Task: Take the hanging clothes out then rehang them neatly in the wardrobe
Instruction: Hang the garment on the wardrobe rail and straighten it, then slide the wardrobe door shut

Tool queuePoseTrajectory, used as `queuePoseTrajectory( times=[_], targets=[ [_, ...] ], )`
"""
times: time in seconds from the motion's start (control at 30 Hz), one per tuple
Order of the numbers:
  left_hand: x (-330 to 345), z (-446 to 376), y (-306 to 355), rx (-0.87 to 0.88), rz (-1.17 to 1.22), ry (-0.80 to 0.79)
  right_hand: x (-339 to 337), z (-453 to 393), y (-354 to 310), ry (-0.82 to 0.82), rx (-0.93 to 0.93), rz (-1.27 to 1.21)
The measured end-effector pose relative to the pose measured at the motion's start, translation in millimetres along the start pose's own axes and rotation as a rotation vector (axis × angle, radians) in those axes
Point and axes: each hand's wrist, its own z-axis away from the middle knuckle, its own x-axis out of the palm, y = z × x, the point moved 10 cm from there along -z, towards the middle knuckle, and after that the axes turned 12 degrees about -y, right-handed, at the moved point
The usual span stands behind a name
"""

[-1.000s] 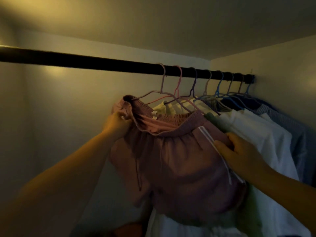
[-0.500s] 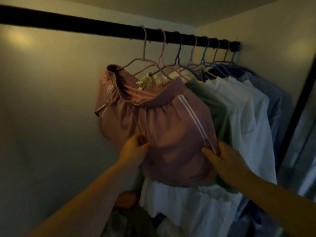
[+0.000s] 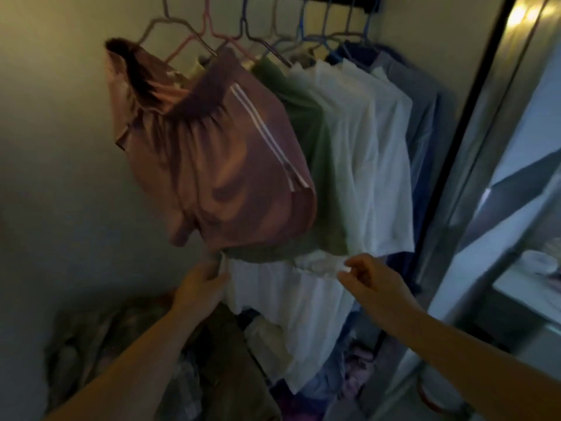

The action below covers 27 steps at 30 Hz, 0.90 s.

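Observation:
Mauve shorts (image 3: pixel 218 165) with white side stripes hang on a hanger at the left end of the row. Behind them hang a green garment (image 3: pixel 312 147), white shirts (image 3: pixel 370 153) and blue-grey shirts (image 3: pixel 425 123) on coloured wire hangers (image 3: pixel 243 28). A white garment (image 3: pixel 279 293) hangs lower, beneath the shorts. My left hand (image 3: pixel 202 287) pinches its left edge. My right hand (image 3: pixel 372 282) pinches a bunched fold of its hem on the right.
A heap of folded and loose clothes (image 3: pixel 212 360) lies on the wardrobe floor below. The bare wardrobe wall (image 3: pixel 60 147) is at the left. A metal sliding-door frame (image 3: pixel 473 147) runs down the right side.
Both hands dropped from the mauve shorts down to the white garment's lower edge. My view tilted downward, so the rail left the frame.

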Motion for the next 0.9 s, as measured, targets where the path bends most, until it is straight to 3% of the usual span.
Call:
queuePoseTrajectory(
  times=[0.2, 0.37, 0.6, 0.9],
  targets=[
    [127, 69, -49, -0.262, 0.026, -0.013, -59, 54, 107, -0.037, 0.125, 0.092],
    [236, 97, -30, -0.315, 0.009, -0.072, -139, 72, 176, 0.011, 0.176, 0.094],
    [309, 49, 104, -0.021, -0.038, -0.078, -228, 40, 213, 0.13, 0.142, 0.131],
    [362, -40, 247, 0.336, 0.006, -0.088, -277, -46, 210, 0.214, -0.042, 0.324]
  ],
)
